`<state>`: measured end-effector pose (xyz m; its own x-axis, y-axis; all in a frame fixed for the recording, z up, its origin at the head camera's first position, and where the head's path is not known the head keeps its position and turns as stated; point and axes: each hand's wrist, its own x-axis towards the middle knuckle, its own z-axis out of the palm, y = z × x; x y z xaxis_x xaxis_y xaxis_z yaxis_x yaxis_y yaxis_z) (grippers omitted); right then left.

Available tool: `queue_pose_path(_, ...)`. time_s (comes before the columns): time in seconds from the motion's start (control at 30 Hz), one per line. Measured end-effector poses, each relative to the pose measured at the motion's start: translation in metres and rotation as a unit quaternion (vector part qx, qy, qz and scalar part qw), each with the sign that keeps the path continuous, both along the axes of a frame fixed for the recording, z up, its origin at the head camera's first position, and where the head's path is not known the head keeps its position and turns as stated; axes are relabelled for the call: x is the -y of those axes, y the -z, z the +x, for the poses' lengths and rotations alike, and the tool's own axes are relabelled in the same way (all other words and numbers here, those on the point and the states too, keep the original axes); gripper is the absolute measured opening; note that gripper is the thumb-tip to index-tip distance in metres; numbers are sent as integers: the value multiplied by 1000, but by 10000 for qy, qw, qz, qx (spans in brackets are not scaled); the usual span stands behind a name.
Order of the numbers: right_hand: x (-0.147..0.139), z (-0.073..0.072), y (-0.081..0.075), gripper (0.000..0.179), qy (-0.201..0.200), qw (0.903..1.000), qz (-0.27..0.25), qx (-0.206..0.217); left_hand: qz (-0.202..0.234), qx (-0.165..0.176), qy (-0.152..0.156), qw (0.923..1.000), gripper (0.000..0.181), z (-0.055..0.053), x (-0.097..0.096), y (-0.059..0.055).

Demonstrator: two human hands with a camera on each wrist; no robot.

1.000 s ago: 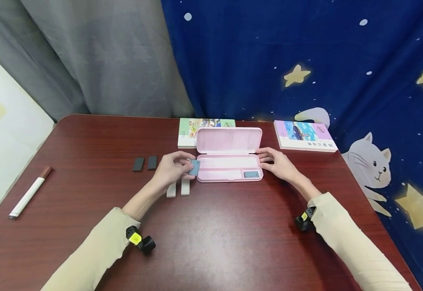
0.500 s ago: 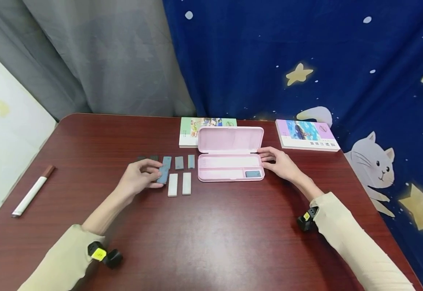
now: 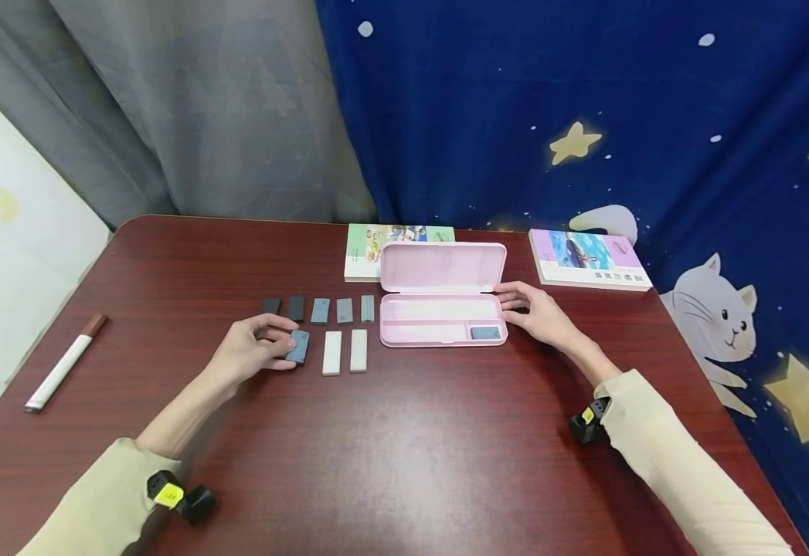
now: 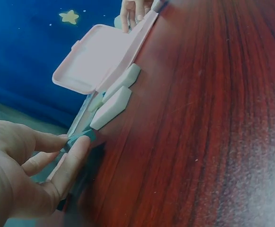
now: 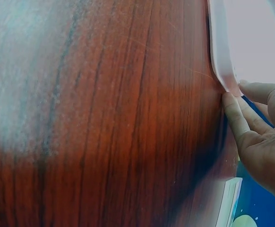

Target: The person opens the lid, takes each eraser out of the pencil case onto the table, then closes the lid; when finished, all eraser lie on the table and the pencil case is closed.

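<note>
My left hand (image 3: 254,349) pinches a flat blue-grey eraser (image 3: 297,347) between thumb and fingertips, low over the table and left of two white erasers (image 3: 331,353). The left wrist view shows the eraser (image 4: 83,136) at the fingertips. Behind it, dark and blue-grey erasers (image 3: 320,310) lie in a row. A pink pencil case (image 3: 423,342) stands with its lid up, and a blue-grey eraser (image 3: 485,333) lies in its small front-right compartment. At the case's right end, the extended fingers of my right hand (image 3: 538,315) touch its edge, as the right wrist view also shows.
A green-covered book (image 3: 362,255) lies behind the case, partly hidden by the lid. Another book (image 3: 588,262) with a purple and blue cover is at the back right. A white marker (image 3: 63,369) with a brown cap lies at the far left. Curtains (image 3: 446,116) hang behind the table.
My left hand has moved left from beside the case with the blue-grey eraser in its fingers, uncovering the row of erasers and the white pair. The right hand stays at the case.
</note>
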<state>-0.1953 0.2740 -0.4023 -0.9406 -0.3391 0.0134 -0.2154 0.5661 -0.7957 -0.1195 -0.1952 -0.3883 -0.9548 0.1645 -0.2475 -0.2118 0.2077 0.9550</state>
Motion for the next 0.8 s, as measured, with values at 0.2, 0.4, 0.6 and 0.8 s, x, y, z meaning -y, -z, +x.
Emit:
queue_pose_path(0.2, 2, 1, -1, 42, -3, 10000, -34, -34, -149, -53, 23, 9999, 34, 0, -5, 3)
queue_pose_path(0.4, 3, 0, -1, 42, 54, 10000, -28, -37, -816, -380, -60, 9959, 29, -1, -7, 7)
queue_pose_path(0.6, 4, 1, -2, 41, 58, 10000, 19, -8, -1220, -506, -23, 9912, 27, -1, -7, 6)
queue_pose_path(0.8, 2, 3, -2, 41, 104, 9999, 54, -12, -1409, -701, 88, 9875, 25, -1, -12, 2)
